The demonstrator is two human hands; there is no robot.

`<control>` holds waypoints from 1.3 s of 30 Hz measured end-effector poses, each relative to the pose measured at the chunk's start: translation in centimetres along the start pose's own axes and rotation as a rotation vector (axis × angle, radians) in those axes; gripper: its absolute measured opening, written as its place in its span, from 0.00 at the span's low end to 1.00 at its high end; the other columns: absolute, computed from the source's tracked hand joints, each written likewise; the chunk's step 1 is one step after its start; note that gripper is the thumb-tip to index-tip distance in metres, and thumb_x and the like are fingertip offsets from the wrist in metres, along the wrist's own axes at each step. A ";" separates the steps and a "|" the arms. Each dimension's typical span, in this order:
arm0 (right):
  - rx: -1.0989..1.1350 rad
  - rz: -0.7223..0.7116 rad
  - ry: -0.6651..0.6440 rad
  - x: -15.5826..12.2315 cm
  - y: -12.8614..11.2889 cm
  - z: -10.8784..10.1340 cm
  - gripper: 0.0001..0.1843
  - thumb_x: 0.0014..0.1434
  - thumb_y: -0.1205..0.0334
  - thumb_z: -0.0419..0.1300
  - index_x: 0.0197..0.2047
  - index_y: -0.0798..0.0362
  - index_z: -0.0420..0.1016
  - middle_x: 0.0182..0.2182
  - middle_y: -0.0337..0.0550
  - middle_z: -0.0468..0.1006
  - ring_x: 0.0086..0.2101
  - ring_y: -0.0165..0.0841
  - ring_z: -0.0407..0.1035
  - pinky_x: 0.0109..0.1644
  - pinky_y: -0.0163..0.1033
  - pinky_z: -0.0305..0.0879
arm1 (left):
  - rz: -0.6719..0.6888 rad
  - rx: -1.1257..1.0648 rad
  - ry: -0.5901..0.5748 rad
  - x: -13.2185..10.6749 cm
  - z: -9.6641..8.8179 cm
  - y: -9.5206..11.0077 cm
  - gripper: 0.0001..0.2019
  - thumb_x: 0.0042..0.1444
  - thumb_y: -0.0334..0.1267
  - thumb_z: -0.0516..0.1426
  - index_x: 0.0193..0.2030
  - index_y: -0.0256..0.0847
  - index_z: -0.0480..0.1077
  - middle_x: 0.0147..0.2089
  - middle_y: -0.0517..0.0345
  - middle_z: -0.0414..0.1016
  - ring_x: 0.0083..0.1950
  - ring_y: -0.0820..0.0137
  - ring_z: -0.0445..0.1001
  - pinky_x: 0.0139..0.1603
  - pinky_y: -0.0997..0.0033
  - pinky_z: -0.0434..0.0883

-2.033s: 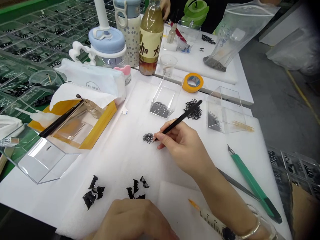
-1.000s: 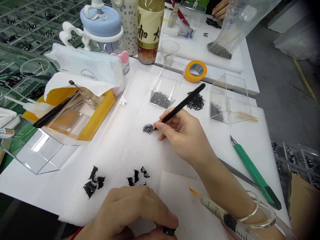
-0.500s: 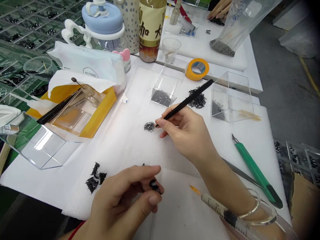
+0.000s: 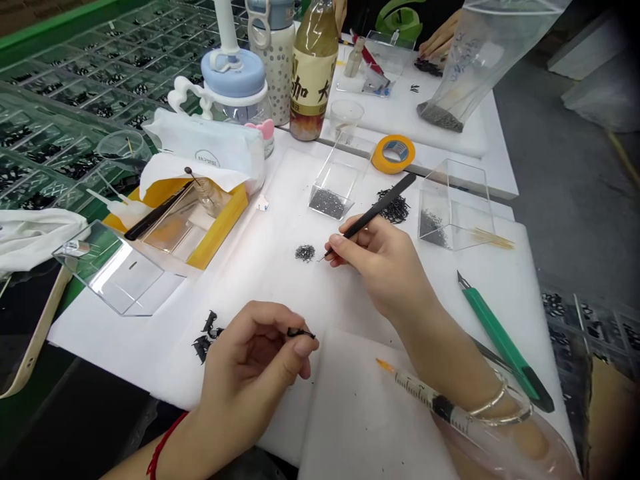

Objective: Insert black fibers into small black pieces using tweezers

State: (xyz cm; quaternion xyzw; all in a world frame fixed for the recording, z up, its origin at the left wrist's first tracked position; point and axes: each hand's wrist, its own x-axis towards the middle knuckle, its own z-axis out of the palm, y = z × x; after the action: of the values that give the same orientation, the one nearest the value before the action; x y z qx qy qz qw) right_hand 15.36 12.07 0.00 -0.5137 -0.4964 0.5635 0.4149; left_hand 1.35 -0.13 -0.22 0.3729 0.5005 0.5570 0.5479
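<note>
My left hand (image 4: 250, 360), with a red cord at its wrist, pinches a small black plastic part (image 4: 299, 332) between thumb and forefinger above the white foam sheet (image 4: 260, 280). Several similar black parts (image 4: 204, 343) lie just left of it. My right hand (image 4: 390, 273) grips black tweezers (image 4: 384, 204), tips pointing down and left. Beside those tips is a small heap of tiny dark metal pieces (image 4: 305, 253). Something thin shows at the tips, too small to name. Behind my right hand lies a heap of black pieces (image 4: 394, 206).
A green craft knife (image 4: 497, 337), blade exposed, and a syringe (image 4: 425, 395) lie around my right forearm. Clear boxes (image 4: 333, 200) (image 4: 453, 200), orange tape (image 4: 393, 154) and a bottle (image 4: 314, 80) stand farther back. A yellow-edged box (image 4: 217, 227) is left. Another person's hand (image 4: 443, 37) is at the far table.
My left hand has turned the black part and lifted it slightly away from me. My right hand has drawn the tweezers' tips a little right of the small heap. The view has shifted.
</note>
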 end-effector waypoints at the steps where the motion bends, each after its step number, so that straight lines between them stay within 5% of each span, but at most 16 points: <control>1: 0.021 0.009 -0.007 0.0 0.0 0.0 0.09 0.50 0.68 0.64 0.33 0.55 0.67 0.22 0.35 0.74 0.24 0.26 0.71 0.29 0.31 0.70 | -0.005 -0.038 0.011 0.0 0.1 0.1 0.05 0.56 0.30 0.59 0.36 0.46 0.70 0.29 0.64 0.76 0.23 0.81 0.73 0.22 0.87 0.69; 5: 0.067 0.024 -0.035 -0.2 -0.2 0.0 0.10 0.50 0.68 0.65 0.34 0.56 0.67 0.23 0.35 0.74 0.24 0.27 0.71 0.29 0.33 0.70 | 0.012 -0.070 0.016 0.1 0.3 0.1 0.05 0.55 0.30 0.60 0.34 0.44 0.69 0.29 0.63 0.77 0.23 0.80 0.73 0.20 0.86 0.68; 12: 0.113 0.056 -0.079 -0.4 -0.5 0.2 0.12 0.49 0.66 0.66 0.34 0.56 0.66 0.23 0.35 0.73 0.21 0.25 0.69 0.27 0.32 0.68 | 0.190 0.271 -0.097 0.3 -0.3 0.0 0.05 0.53 0.28 0.61 0.34 0.42 0.75 0.23 0.64 0.73 0.18 0.81 0.65 0.17 0.84 0.64; 18: 0.146 0.060 -0.128 -0.6 -0.4 -0.4 0.13 0.49 0.65 0.67 0.34 0.55 0.66 0.22 0.34 0.73 0.22 0.24 0.68 0.28 0.32 0.67 | 0.280 0.218 -0.145 0.6 -0.5 -0.3 0.08 0.54 0.27 0.59 0.37 0.43 0.76 0.32 0.59 0.76 0.31 0.74 0.74 0.25 0.80 0.70; 24: 0.204 0.119 -0.300 -1.0 -1.5 -0.9 0.08 0.53 0.66 0.65 0.34 0.53 0.68 0.11 0.28 0.60 0.28 0.28 0.69 0.35 0.38 0.75 | 0.203 0.150 -0.034 0.2 -0.2 -0.7 0.16 0.57 0.25 0.57 0.47 0.51 0.69 0.32 0.66 0.75 0.26 0.80 0.73 0.25 0.84 0.71; 29: 0.210 0.111 -0.506 -1.8 -3.2 -1.2 0.07 0.54 0.69 0.64 0.34 0.53 0.68 0.21 0.29 0.71 0.15 0.16 0.56 0.36 0.47 0.78 | 0.050 0.094 0.000 0.1 0.1 -0.2 0.12 0.52 0.26 0.62 0.39 0.47 0.67 0.29 0.67 0.76 0.27 0.79 0.73 0.26 0.85 0.71; 33: 0.067 0.152 -0.560 -2.5 -4.3 -1.2 0.11 0.50 0.73 0.66 0.33 0.53 0.68 0.20 0.26 0.69 0.14 0.15 0.57 0.30 0.35 0.76 | 0.067 0.093 -0.075 -0.1 0.1 -0.4 0.17 0.55 0.26 0.58 0.47 0.50 0.63 0.30 0.68 0.73 0.28 0.80 0.72 0.29 0.83 0.72; 39: -0.059 0.151 -0.597 -2.7 -4.9 -1.4 0.11 0.50 0.72 0.65 0.34 0.51 0.68 0.18 0.28 0.68 0.21 0.25 0.72 0.16 0.22 0.58 | 0.115 0.224 -0.173 -0.2 -0.1 -0.8 0.22 0.58 0.26 0.56 0.55 0.53 0.58 0.34 0.66 0.73 0.32 0.79 0.73 0.31 0.83 0.71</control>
State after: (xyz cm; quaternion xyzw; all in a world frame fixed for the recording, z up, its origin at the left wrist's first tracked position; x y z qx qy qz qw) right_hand 16.90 10.44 5.27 -0.3726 -0.5730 0.7041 0.1927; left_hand 1.44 -0.41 -1.01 0.5063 0.4881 0.4941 0.5111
